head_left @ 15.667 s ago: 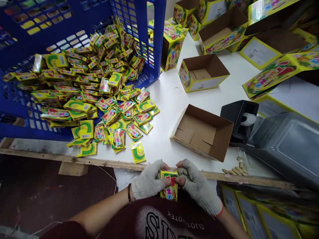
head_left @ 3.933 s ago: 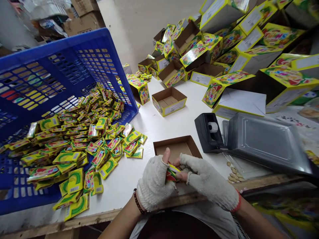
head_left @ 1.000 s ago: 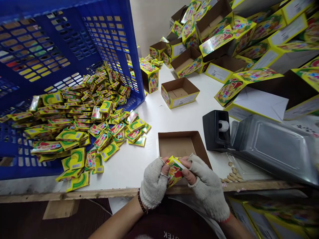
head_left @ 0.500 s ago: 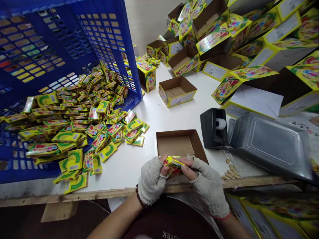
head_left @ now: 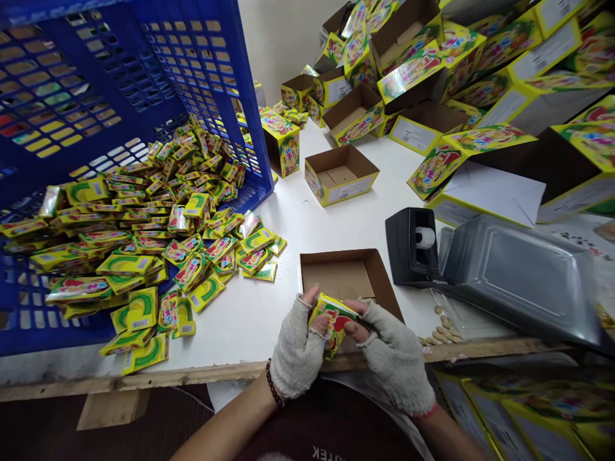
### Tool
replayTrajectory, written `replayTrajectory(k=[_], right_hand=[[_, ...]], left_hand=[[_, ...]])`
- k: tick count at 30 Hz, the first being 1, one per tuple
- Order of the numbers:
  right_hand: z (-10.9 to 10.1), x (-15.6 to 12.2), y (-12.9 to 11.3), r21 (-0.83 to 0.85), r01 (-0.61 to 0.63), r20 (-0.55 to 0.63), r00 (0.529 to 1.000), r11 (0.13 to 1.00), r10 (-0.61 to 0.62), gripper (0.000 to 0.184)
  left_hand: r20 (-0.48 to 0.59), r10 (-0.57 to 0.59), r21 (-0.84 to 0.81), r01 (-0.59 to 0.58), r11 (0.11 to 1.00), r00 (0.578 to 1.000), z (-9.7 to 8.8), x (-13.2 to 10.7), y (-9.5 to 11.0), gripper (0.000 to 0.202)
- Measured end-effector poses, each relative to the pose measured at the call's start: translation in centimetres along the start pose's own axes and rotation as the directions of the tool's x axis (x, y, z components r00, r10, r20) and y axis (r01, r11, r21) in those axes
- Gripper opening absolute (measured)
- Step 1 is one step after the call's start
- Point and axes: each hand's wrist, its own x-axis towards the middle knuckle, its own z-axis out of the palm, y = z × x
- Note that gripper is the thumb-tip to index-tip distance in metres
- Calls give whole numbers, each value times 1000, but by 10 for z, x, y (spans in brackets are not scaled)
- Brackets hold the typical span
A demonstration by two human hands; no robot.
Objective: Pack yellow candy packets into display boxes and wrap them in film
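Observation:
A small yellow, green and red printed box (head_left: 333,321) is held between both hands, its lettered broad side tilted up toward me. My left hand (head_left: 302,346), in a fingerless white knit glove, is closed on the box's left side. On its right edge my right hand (head_left: 394,352), gloved the same way, is closed with thumb and fingertips. Just beyond the hands lies an open brown-lined carton (head_left: 336,275); its near part is hidden behind them, and the visible inside shows bare cardboard.
At left, a tipped blue plastic crate (head_left: 257,128) spills many small printed boxes (head_left: 206,291) onto the white table (head_left: 262,307). A black tape dispenser (head_left: 412,246) stands at right beside a grey plastic tray (head_left: 523,275) and several tan discs (head_left: 444,333). Empty cartons (head_left: 341,174) pile up behind.
The small box has turned in my hands, so its lettered broad side now shows where mostly its upper edge did. Both hands have shifted slightly with it.

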Motion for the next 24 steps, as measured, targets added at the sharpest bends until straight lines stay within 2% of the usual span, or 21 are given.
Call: replayTrajectory(k=[4, 6, 9, 12, 14, 16, 21, 24], right_hand=[[-12, 6, -4, 44, 20, 81, 996, 999, -24, 25], [-20, 7, -6, 26, 62, 217, 974, 998, -66, 20], [-29, 9, -10, 71, 186, 428, 882, 980, -198, 17], [-36, 13, -15, 84, 378, 500, 785, 922, -367, 21], [-39, 16, -19, 50, 472, 547, 725, 880, -420, 24], [-41, 19, -23, 28, 517, 591, 682, 855, -431, 26], [-44, 24, -31, 10, 629, 552, 644, 777, -529, 31], [-46, 24, -30, -13, 695, 554, 604, 719, -573, 36]], left_hand=[[219, -50, -95, 72, 993, 975, -17, 5, 9, 48], [349, -98, -157, 161, 975, 932, -28, 7, 13, 43], [507, -147, -251, 309, 917, 849, -38, 6, 13, 41], [596, -184, -295, 426, 855, 781, -41, 4, 9, 48], [630, -207, -296, 478, 827, 749, -41, 5, 7, 53], [637, -206, -295, 481, 825, 743, -41, 6, 7, 54], [610, -181, -243, 399, 884, 772, -43, 8, 11, 46], [588, -160, -177, 319, 931, 793, -44, 8, 14, 41]])
